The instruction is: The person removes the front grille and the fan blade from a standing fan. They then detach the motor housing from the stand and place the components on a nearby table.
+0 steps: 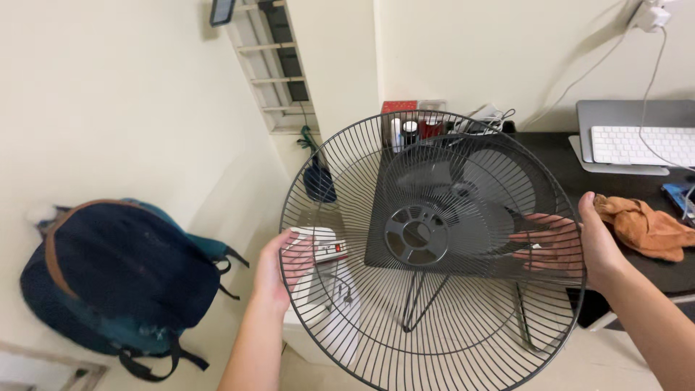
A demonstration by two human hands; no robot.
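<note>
Home room, likely bedroom or study: black desk (572, 156) with keyboard (641, 145), backpack (119, 279) against cream wall.

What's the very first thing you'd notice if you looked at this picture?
The big round black wire fan guard fills the middle, gripped at its rim by the left hand and the right hand. To the left, a dark blue backpack slumps against the wall. On the right, an orange cloth lies on the black desk near a white keyboard.
</note>
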